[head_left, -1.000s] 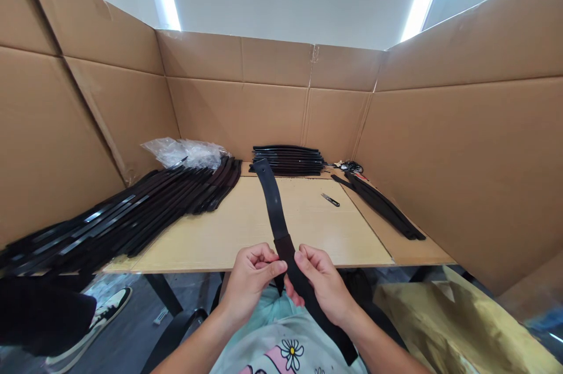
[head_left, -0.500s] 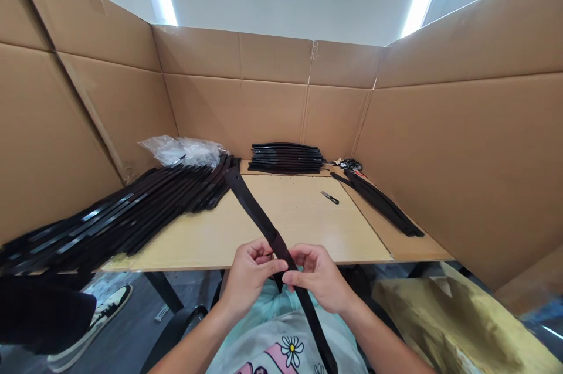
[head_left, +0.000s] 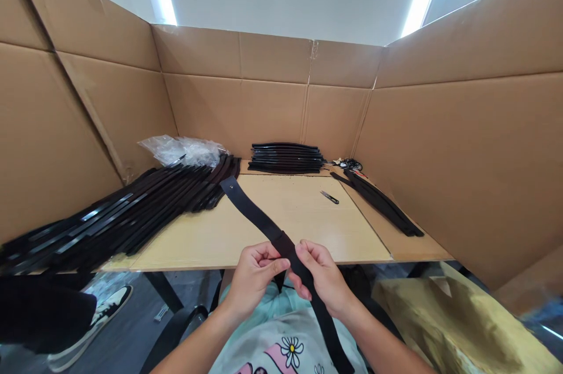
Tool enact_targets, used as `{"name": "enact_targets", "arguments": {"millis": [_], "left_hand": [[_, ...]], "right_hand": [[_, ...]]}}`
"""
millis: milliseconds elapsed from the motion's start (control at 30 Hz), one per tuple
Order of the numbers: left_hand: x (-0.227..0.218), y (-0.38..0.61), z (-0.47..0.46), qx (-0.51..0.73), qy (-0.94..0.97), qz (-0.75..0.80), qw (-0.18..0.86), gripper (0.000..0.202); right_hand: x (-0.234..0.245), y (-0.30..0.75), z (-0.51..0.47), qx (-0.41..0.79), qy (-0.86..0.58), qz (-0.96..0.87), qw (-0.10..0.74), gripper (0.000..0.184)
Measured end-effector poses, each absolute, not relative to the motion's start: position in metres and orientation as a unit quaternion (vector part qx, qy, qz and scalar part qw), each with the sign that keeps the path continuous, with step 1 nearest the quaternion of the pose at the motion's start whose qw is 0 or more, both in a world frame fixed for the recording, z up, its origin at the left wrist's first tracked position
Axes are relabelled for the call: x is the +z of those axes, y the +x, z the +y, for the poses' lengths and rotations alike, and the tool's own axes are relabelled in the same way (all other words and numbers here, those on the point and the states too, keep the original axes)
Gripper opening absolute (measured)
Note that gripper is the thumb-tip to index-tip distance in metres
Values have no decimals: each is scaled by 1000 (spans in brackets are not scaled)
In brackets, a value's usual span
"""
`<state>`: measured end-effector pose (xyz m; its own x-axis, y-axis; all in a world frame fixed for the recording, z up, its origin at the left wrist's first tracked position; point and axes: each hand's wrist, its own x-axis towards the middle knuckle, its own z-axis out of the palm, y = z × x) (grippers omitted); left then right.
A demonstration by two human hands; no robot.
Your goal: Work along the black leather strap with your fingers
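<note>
A long black strap runs slantwise over the table's front edge and down across my lap. Its far end has a small hole or stud, and a wider, sleeve-like section sits near its middle. My left hand pinches the strap's left edge just below that section. Opposite it, my right hand grips the strap with the thumb on top and fingers beneath. Thread snips lie on the table beyond my right hand.
A large pile of black straps covers the left side, with clear plastic bags behind. Stacked black strips stand at the back. More straps lie right. Cardboard walls enclose the table. A person's shoe shows at lower left.
The strap has turned its flat face upward, and its far end has shifted slightly left and nearer. My right hand has changed its hold, its thumb now higher on the strap.
</note>
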<state>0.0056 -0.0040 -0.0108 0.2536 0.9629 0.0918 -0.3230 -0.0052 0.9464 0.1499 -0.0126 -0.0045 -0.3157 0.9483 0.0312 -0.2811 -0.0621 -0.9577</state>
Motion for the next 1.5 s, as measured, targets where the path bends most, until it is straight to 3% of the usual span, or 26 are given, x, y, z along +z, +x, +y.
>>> {"name": "enact_targets", "arguments": {"millis": [267, 633, 800, 933, 1133, 1500], "left_hand": [[-8, 13, -10, 538, 481, 336, 605, 34], [-7, 8, 0, 572, 446, 385, 571, 39], [-3, 7, 1, 549, 476, 351, 591, 35], [-3, 4, -1, 523, 493, 336, 608, 32], [-9, 1, -2, 498, 480, 289, 662, 34], [-7, 6, -4, 520, 459, 329, 641, 44]], "right_hand": [[-5, 145, -13, 601, -378, -505, 491, 46], [-7, 148, -5, 645, -285, -476, 525, 33], [-8, 155, 1, 609, -308, -554, 476, 39], [-5, 155, -2, 609, -305, -580, 446, 31], [-4, 154, -10, 645, -272, -583, 413, 41], [-9, 148, -11, 613, -340, -562, 439, 43]]}}
